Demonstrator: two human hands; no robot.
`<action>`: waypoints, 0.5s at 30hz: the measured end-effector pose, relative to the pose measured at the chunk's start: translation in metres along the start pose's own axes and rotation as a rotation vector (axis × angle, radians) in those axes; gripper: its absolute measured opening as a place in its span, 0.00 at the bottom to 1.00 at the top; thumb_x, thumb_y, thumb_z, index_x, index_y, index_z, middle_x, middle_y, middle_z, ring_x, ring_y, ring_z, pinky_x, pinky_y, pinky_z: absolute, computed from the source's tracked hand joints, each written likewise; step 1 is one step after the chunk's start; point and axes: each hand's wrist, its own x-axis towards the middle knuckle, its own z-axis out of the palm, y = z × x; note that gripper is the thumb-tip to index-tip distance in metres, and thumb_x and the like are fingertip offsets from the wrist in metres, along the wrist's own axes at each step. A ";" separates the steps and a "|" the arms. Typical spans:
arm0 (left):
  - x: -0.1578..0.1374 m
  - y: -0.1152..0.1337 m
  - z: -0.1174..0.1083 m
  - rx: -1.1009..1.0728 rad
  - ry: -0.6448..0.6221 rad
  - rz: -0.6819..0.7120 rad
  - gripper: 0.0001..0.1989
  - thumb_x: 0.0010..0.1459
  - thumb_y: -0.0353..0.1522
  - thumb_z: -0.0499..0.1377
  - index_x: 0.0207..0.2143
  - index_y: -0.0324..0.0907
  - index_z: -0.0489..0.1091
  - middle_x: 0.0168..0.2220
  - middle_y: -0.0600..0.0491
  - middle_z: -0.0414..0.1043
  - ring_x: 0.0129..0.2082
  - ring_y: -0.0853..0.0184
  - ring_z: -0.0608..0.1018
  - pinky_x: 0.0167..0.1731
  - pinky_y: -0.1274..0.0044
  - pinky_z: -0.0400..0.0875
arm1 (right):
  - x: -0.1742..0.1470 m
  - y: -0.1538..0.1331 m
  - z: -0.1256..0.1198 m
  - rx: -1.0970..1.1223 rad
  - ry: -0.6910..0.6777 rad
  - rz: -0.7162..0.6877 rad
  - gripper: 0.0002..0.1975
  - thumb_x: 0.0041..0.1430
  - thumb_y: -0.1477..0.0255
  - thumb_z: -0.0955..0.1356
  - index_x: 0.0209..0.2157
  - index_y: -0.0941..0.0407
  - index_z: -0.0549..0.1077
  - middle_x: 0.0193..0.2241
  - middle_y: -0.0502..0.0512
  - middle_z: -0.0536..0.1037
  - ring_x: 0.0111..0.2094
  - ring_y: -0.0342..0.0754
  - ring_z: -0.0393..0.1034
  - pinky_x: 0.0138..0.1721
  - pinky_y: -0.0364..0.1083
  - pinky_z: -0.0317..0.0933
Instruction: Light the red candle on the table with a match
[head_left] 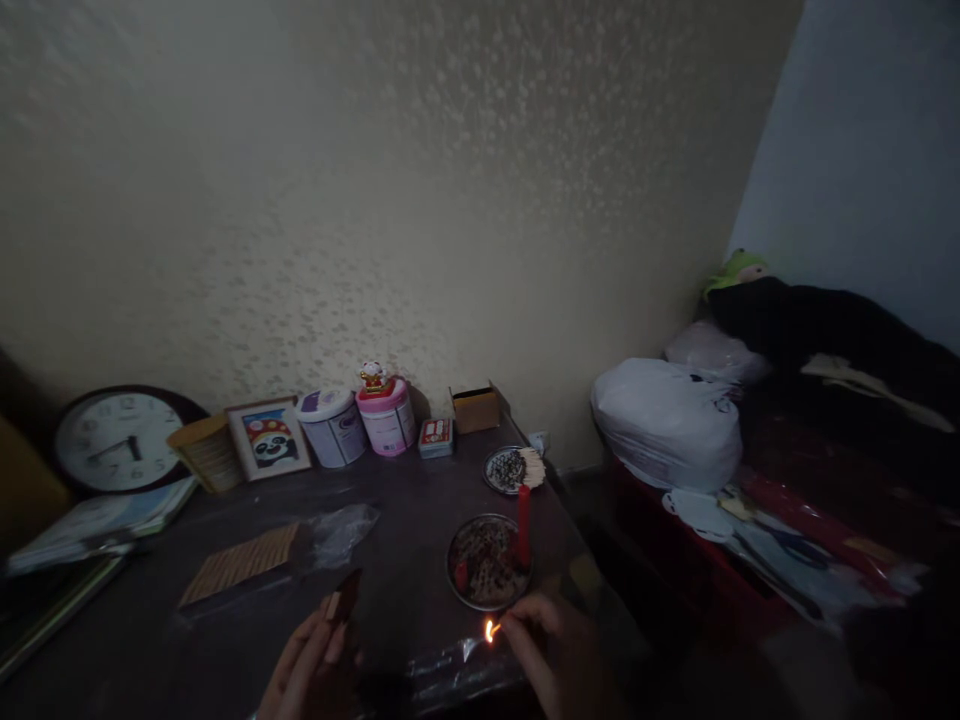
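No lettering can be read in this dim view. The wall clock (120, 440), at nine o'clock from the centre, shows only blurred numerals on its face. The white tin (332, 428) and pink tin (387, 418), at about seven o'clock, bear labels too small to make out

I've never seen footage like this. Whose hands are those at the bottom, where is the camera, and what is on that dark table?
There is no machine: a person wears one camera on the head, looking down at their own hands. The right hand pinches a burning match. The left hand holds what looks like a matchbox. On the table a red candle stands in a round dish; a smaller dish sits behind. A clock, a panda picture and two tins line the wall.
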 end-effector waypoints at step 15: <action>-0.003 0.010 0.004 -0.020 -0.116 -0.019 0.13 0.48 0.41 0.65 0.36 0.47 0.74 0.36 0.50 0.77 0.40 0.56 0.76 0.37 0.64 0.72 | 0.036 0.015 0.024 0.261 0.071 0.231 0.09 0.49 0.66 0.67 0.25 0.57 0.75 0.18 0.50 0.73 0.20 0.45 0.66 0.22 0.42 0.59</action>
